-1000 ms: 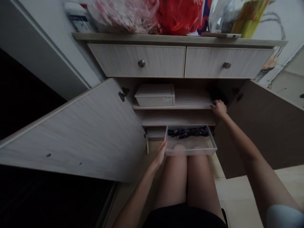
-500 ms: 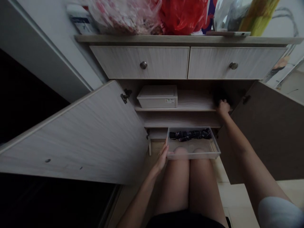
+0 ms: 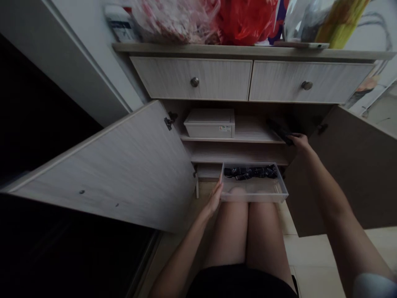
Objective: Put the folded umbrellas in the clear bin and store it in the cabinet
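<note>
A translucent plastic tray (image 3: 252,198) sits just above my knees, pulled out from the cabinet's lower shelf. Inside it lies a folded dark plaid cloth item (image 3: 250,172), possibly a compact umbrella. My left hand (image 3: 214,199) grips the tray's left rim. My right hand (image 3: 299,142) reaches onto the shelf (image 3: 235,138) and closes on the end of a long black object (image 3: 279,130), whose far part fades into the cabinet's shadow.
Both cabinet doors swing open, left (image 3: 102,165) and right (image 3: 350,165), flanking my arms. A white lidded box (image 3: 209,123) stands on the shelf. Above are two knobbed drawers (image 3: 194,78), with plastic bags (image 3: 245,22) on the cabinet top.
The long black object now shows more clearly, lying at the shelf's front edge under my right hand. My left hand stays at the tray's rim.
</note>
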